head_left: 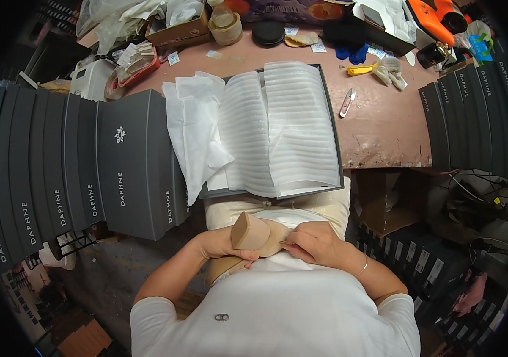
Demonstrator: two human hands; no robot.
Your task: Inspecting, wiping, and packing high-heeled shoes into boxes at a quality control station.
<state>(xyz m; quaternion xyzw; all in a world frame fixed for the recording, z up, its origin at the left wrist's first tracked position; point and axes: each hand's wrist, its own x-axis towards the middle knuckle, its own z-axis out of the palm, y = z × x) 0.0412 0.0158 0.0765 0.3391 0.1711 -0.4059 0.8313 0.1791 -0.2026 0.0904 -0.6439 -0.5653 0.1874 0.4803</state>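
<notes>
A beige shoe with a thick block heel lies over my lap, its heel pointing up. My left hand is closed around the shoe, with the thumb side below the heel. At the shoe's right end, my right hand is closed in a pinch against its edge; a small thing at the fingertips is too small to make out. Just beyond my lap, an open dark grey shoe box sits on the table edge, lined with ribbed white padding sheets. White tissue paper drapes over its left side.
Rows of upright grey shoe boxes flank me on the left, and more boxes stand at the right. Thread snips, a yellow-handled tool and a tape roll lie on the pinkish table. An empty-looking carton sits below.
</notes>
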